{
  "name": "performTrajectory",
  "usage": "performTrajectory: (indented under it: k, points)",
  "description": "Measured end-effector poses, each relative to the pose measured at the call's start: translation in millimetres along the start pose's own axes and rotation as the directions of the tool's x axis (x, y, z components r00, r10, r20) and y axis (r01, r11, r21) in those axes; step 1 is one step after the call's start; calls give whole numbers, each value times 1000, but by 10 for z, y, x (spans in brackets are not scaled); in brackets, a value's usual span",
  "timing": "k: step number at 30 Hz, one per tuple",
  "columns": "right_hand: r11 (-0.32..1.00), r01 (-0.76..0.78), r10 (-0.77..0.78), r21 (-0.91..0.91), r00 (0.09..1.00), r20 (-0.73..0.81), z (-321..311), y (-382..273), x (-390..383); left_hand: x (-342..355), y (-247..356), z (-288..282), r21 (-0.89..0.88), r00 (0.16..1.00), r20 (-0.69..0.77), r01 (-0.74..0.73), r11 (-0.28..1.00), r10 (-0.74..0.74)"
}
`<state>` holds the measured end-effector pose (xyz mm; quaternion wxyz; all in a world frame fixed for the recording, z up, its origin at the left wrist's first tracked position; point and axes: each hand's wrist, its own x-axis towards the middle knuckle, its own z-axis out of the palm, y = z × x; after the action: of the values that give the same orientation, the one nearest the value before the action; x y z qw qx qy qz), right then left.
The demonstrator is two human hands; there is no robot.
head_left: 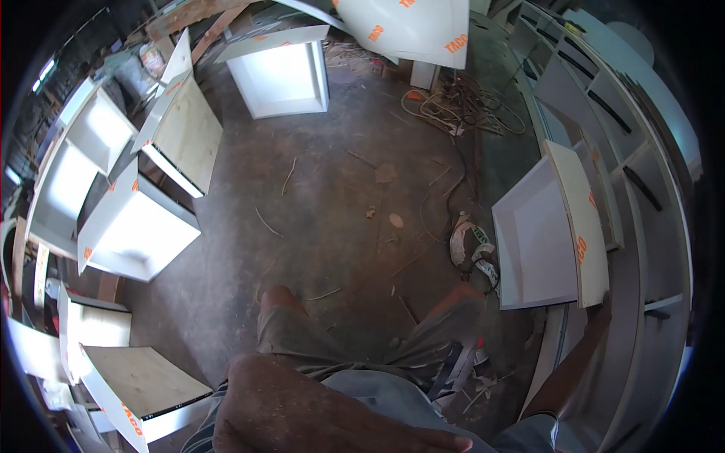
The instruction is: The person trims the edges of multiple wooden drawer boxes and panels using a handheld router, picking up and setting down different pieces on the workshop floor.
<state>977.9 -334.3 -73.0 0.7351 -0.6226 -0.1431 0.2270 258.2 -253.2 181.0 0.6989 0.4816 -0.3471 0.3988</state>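
My left hand [340, 408] lies across my grey-clothed lap at the bottom, a finger stretched out toward the right and partly cut off by the lower edge. My right forearm [566, 362] rises at the lower right to the underside of a white box-like unit [532, 226] with a pale, orange-printed panel on its side; that hand's fingers are hidden there. The box stands tilted beside a long shelved carcass [642, 211]. My bare knees show at the bottom centre, with a metal tool [449, 370] and offcuts to their right.
Several white boxes [162, 234] and plywood-topped units [181, 132] line the left. Another box [276, 79] stands at the back beside a curved printed panel [408, 30]. A tangle of cords [483, 109] and a crumpled strip [461, 241] lie at the right; scraps are scattered on the concrete floor.
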Motion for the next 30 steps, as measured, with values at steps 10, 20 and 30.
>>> performTrajectory:
  k: [10, 20, 30]
  points:
    - [-466, 94, -287, -880, 925, 251, -1185, 958, -1419, -1987, 887, -1141, 463, 425, -823, 886, -10, -377]
    - [-520, 541, 322, -661, 841, 434, -284, 2280, -3396, -4469, 1102, -1365, -312, -347, -935, 906, -287, -79]
    - [973, 146, 31, -177, 682, 731, 2020, 1657, -1283, -4613, 1327, -929, -241, -201, -887, 969, -45, 416]
